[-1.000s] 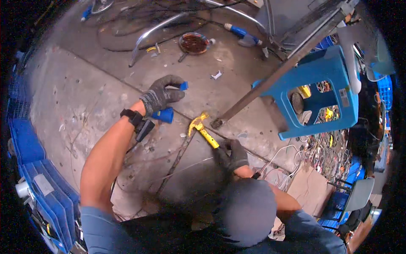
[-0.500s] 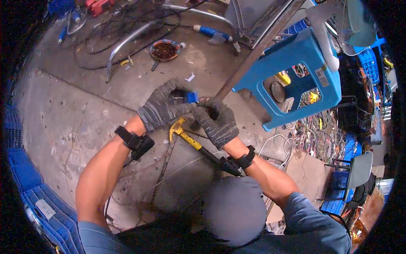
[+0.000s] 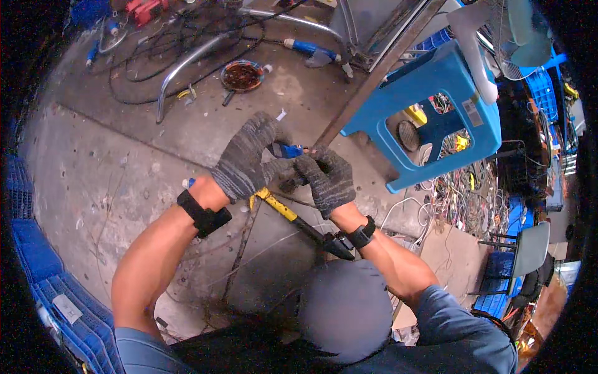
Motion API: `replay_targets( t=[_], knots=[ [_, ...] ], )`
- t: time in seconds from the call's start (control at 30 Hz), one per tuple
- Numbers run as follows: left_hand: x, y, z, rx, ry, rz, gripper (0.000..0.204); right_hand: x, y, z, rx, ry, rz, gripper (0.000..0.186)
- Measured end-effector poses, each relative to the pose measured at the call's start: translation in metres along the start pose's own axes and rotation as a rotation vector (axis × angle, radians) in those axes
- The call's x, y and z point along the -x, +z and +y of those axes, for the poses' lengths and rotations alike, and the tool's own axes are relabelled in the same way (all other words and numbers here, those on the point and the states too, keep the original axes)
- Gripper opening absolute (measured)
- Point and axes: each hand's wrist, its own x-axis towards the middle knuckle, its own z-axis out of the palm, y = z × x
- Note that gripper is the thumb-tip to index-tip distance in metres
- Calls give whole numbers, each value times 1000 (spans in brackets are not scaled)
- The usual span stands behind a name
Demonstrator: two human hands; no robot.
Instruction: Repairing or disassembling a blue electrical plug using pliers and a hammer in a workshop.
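Both my hands wear grey knit gloves and meet above the concrete floor. My left hand (image 3: 246,159) and my right hand (image 3: 324,177) together pinch a small blue part (image 3: 290,150) between their fingertips. Below them a long cutter with yellow jaws and black handles (image 3: 293,218) lies on the floor, pointing toward my knee. A black band sits on each wrist.
A blue plastic stool (image 3: 430,106) stands at right with a long metal bar (image 3: 374,75) leaning past it. A tangle of wires (image 3: 461,199) lies beyond. A round rusty dish (image 3: 242,75), a bent chrome tube (image 3: 187,68) and black cables lie ahead. Blue crates (image 3: 43,293) line the left.
My right hand left the cutter on the floor and rose to meet my left hand. Both hands now hold the small blue part up in front of me.
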Motion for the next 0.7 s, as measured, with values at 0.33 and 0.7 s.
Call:
replay_targets(
  t=[0.33,0.7],
  knots=[
    [2,6,10,-66,5,18,39,-1,-6,10,29,-65,-20,18],
    [7,8,5,67,-82,-49,40,4,-3,-3,-55,25,-16,18]
  ],
)
